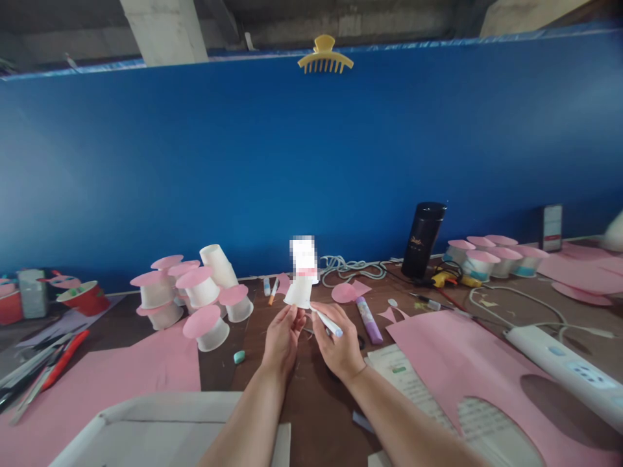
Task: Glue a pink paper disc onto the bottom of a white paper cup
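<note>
A white paper cup [298, 293] is held in front of me by my left hand [283, 334], whose fingers close on its lower edge. A white marker-like pen [329, 322] with a pale blue end lies in my right hand [339, 340], its tip at the cup's lower right side. Behind the cup, a blurred patch hides part of the view. White cups topped with pink paper discs [202, 322] stand to the left. A purple glue stick [368, 320] lies just right of my right hand.
Pink paper sheets [141, 368] lie on both sides of the brown table [311, 415]. A black bottle [424, 240], cables, more pink-topped cups [481, 264] and a white power strip [569, 370] are at the right. Scissors [65, 359] lie far left.
</note>
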A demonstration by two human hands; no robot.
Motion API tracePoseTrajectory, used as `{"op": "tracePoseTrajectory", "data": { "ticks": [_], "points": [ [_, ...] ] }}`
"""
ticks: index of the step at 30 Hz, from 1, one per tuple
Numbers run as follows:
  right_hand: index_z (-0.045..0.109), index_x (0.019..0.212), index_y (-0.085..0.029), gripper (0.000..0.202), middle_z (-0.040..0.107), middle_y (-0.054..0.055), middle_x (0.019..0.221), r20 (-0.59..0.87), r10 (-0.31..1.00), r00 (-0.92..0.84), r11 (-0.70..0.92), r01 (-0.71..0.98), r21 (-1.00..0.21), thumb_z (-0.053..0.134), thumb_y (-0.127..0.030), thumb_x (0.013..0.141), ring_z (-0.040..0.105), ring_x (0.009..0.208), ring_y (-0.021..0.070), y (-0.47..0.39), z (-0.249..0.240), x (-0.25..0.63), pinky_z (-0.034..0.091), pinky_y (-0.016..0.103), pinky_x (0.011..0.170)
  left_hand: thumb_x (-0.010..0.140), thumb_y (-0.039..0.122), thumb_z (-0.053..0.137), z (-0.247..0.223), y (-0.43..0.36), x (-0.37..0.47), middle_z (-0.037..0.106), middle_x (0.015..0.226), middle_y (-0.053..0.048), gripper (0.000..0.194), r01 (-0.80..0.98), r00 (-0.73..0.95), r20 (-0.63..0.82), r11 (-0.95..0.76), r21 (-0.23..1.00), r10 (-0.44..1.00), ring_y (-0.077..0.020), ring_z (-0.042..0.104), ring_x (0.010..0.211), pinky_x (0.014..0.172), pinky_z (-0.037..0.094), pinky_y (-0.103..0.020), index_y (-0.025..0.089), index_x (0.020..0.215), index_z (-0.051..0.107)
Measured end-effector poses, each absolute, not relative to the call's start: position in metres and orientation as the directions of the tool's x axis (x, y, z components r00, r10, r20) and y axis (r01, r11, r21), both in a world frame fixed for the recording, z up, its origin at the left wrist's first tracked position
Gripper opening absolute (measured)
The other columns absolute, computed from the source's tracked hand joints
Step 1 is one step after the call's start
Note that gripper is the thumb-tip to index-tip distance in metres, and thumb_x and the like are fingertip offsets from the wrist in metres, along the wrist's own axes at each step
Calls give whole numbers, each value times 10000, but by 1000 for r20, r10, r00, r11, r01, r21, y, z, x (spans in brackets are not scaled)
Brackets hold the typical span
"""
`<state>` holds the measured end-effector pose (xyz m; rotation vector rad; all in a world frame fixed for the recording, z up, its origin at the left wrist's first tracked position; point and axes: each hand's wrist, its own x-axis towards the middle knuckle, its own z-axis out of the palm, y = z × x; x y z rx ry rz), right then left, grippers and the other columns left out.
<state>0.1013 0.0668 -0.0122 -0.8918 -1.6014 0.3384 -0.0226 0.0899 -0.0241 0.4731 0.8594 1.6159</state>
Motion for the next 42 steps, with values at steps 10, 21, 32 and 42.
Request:
{"op": "tracePoseTrajectory", "data": {
  "ticks": [10, 21, 32, 42],
  "points": [
    [636, 1098, -239, 244, 669, 68, 968, 714, 700, 17, 659, 369, -655, 510, -223, 890, 631, 910, 191, 67, -14, 102, 528, 337, 835, 796, 95, 620, -20, 88, -22, 646, 758, -50, 31, -675, -249, -177, -40, 737, 952, -81, 626, 682, 677, 519, -185, 105, 804, 648],
    [637, 1090, -238, 239, 666, 66, 970, 708, 707, 3, 663, 344, -664, 514, -207, 886, 630, 908, 189, 67, -12, 102, 527, 332, 835, 807, 95, 606, -22, 90, -24, 656, 781, -70, 43, -699, -248, -179, -48, 713, 952, -94, 636, 708, 671, 529, -194, 102, 811, 648],
    [639, 1064, -232, 220, 667, 66, 980, 711, 704, 2, 666, 349, -660, 511, -209, 887, 630, 919, 190, 66, -12, 102, 521, 329, 846, 818, 86, 589, -18, 87, -22, 643, 771, -64, 65, -697, -248, -174, -50, 715, 953, -87, 631, 694, 674, 526, -184, 97, 791, 647],
    [630, 1078, -226, 228, 661, 63, 997, 721, 692, 1, 677, 344, -650, 527, -190, 878, 614, 933, 186, 68, -14, 102, 507, 329, 853, 825, 53, 560, -17, 85, -24, 662, 797, -67, 105, -729, -242, -203, -39, 683, 949, -86, 646, 710, 678, 534, -175, 97, 782, 646]
  ]
}}
